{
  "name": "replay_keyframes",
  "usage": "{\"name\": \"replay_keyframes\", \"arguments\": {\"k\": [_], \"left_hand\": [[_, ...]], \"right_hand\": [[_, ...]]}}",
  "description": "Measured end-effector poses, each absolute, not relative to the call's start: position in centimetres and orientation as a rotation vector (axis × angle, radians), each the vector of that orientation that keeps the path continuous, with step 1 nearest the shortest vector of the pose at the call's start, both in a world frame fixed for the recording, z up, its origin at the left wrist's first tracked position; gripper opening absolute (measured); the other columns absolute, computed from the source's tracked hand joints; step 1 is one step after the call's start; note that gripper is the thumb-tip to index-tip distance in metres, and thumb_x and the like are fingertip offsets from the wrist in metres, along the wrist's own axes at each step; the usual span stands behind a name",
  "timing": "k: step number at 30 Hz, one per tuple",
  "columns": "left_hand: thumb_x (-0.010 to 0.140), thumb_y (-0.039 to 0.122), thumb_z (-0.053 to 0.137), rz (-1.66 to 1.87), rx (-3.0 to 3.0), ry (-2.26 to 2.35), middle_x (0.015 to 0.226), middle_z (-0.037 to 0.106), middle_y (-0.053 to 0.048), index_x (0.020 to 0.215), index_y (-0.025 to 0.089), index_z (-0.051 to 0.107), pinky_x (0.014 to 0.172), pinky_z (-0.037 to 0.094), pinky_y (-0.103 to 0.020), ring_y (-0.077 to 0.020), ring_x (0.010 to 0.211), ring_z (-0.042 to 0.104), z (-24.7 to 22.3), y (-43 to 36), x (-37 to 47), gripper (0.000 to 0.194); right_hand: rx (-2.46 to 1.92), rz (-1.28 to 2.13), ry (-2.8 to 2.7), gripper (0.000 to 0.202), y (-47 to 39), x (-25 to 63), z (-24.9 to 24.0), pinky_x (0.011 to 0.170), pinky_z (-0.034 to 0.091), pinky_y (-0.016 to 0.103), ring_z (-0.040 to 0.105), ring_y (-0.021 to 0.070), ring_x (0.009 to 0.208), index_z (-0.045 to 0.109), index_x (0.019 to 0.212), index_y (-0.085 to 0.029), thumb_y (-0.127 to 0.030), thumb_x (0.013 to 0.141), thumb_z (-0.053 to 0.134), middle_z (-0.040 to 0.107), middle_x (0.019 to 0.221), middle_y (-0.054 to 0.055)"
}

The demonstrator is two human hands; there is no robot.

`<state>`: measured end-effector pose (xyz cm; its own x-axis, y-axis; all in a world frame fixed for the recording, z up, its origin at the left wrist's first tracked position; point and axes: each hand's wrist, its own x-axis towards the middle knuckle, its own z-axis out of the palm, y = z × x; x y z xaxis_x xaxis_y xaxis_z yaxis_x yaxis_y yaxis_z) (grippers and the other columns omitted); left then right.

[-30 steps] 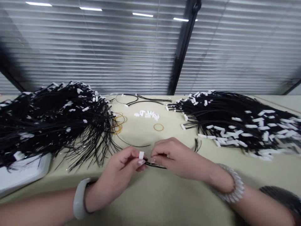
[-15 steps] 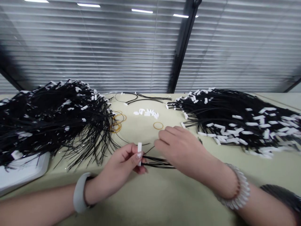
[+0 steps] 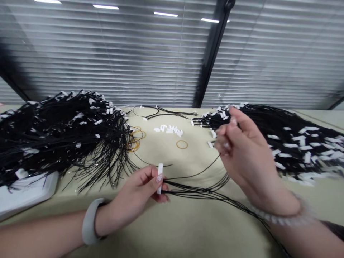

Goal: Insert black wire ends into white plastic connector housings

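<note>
My left hand pinches an upright white plastic connector between thumb and fingers, above the near part of the table. Several thin black wires run out of its right side and spread toward the right. Up and to the right, my right hand is raised, its fingers curled and a little blurred. One black wire bows from the connector up to these fingers, which close on it; its far end is hidden there.
A large heap of black wires with white connectors lies at left, partly over a white tray. Another connector-tipped wire pile lies at right. Between them are loose white connectors and a yellow rubber band. Window blinds stand behind.
My right hand has moved up and to the right, away from the connector, drawing one wire into a long curve. My left hand stays in nearly the same place with the connector.
</note>
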<state>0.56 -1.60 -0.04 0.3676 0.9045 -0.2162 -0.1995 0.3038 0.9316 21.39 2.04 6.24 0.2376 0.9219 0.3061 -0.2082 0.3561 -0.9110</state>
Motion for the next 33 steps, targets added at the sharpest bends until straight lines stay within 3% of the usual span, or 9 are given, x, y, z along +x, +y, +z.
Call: {"name": "replay_keyframes", "arguments": {"k": [4,6,16,23,30,33], "left_hand": [[0.071,0.040,0.066,0.877,0.917,0.911,0.064,0.059,0.002,0.069,0.014,0.049,0.053,0.044,-0.022,-0.0091,0.052,0.058,0.4,-2.6,0.8,0.031],[0.071,0.041,0.066,0.874,0.900,0.918,0.064,0.059,0.002,0.068,0.014,0.048,0.052,0.044,-0.022,-0.0092,0.052,0.058,0.5,-3.0,0.8,0.032],[0.074,0.034,0.064,0.913,0.846,0.849,0.063,0.058,0.002,0.069,0.015,0.052,0.053,0.046,-0.022,-0.0097,0.053,0.058,0.2,-2.6,0.5,0.023],[0.077,0.032,0.062,0.885,0.824,0.803,0.066,0.060,0.002,0.074,0.014,0.053,0.057,0.048,-0.021,-0.0096,0.056,0.061,0.1,-2.2,0.2,0.020],[0.077,0.028,0.062,0.903,0.807,0.825,0.068,0.060,0.002,0.076,0.015,0.054,0.059,0.050,-0.022,-0.0094,0.059,0.061,0.0,-2.1,0.1,0.015],[0.078,0.027,0.060,0.906,0.780,0.803,0.067,0.060,0.002,0.074,0.014,0.053,0.058,0.050,-0.021,-0.0088,0.057,0.061,0.1,-2.1,0.1,0.016]], "right_hand": [[-1.063,0.776,-1.451,0.003,0.8,19.6,4.7,0.045,0.038,0.020,0.048,0.0072,0.051,0.059,0.076,-0.021,-0.023,0.077,0.057,0.059,0.062,-0.001],[-1.141,0.761,-1.633,0.007,0.3,19.0,4.1,0.047,0.040,0.020,0.050,0.0082,0.053,0.059,0.070,-0.019,-0.024,0.075,0.059,0.060,0.063,0.000],[-1.104,0.642,-1.945,0.013,0.1,19.0,3.8,0.048,0.037,0.022,0.048,0.0082,0.055,0.062,0.070,-0.019,-0.023,0.080,0.054,0.058,0.063,0.000],[-1.194,0.593,-2.017,0.009,0.1,19.3,3.2,0.046,0.037,0.021,0.052,0.0091,0.056,0.065,0.078,-0.022,-0.025,0.080,0.057,0.064,0.067,-0.001],[-1.228,0.559,-2.081,0.010,0.5,18.2,3.7,0.054,0.040,0.024,0.054,0.0102,0.062,0.065,0.072,-0.021,-0.021,0.078,0.057,0.063,0.071,-0.001],[-1.276,0.540,-1.878,0.011,0.1,19.8,3.6,0.049,0.037,0.023,0.051,0.0085,0.057,0.064,0.087,-0.022,-0.025,0.080,0.057,0.058,0.067,0.000]]}}
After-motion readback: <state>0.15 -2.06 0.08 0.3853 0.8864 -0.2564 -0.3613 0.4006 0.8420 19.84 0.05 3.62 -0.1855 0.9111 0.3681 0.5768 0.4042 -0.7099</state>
